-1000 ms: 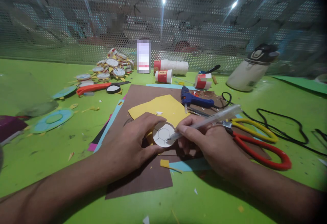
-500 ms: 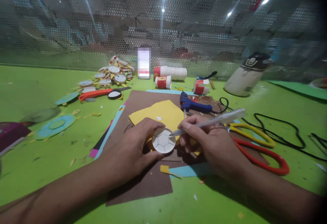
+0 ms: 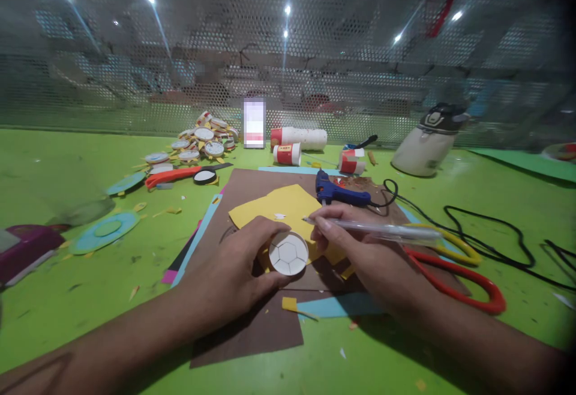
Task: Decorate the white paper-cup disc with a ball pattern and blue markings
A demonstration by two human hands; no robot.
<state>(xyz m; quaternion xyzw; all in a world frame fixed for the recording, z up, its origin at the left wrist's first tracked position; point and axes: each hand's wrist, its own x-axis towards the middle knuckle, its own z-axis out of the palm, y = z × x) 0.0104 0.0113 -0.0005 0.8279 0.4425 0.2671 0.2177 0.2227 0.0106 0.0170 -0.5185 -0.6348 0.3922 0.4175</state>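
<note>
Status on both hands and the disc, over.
Left hand pinching line-patterned white disc by its edge. Right hand holding pen, tip off the disc. Glue gun and scissors close by right hand.

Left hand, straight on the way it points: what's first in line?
Probably the right hand or the tip of its pen, just past the white disc in the left hand; one view leaves depth unclear.

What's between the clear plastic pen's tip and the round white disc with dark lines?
In the head view, only yellow paper shows in the gap; the pen tip and disc stand apart.
</note>
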